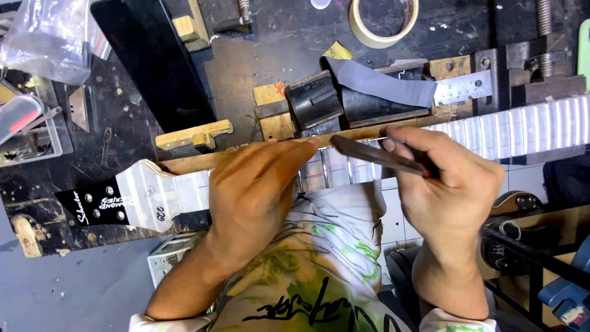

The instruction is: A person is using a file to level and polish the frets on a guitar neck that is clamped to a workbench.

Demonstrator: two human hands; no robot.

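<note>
A guitar neck (522, 129) lies across the bench edge, its fretboard masked with pale tape between the metal frets. Its black headstock (101, 206) with tuner holes points left. My left hand (255, 190) rests flat on the neck near the headstock end, with its fingertips reaching the tip of a slim dark file (375, 155). My right hand (445, 187) grips that file by its rear end and holds it slanted over the frets in the middle of the neck.
A long wooden strip (203, 161) runs behind the neck. Behind it stand dark radius blocks (316, 101), a steel ruler (464, 88), a grey sanding sheet (384, 83), a roll of masking tape (384, 24), a black panel (150, 61) and a plastic bag (43, 37).
</note>
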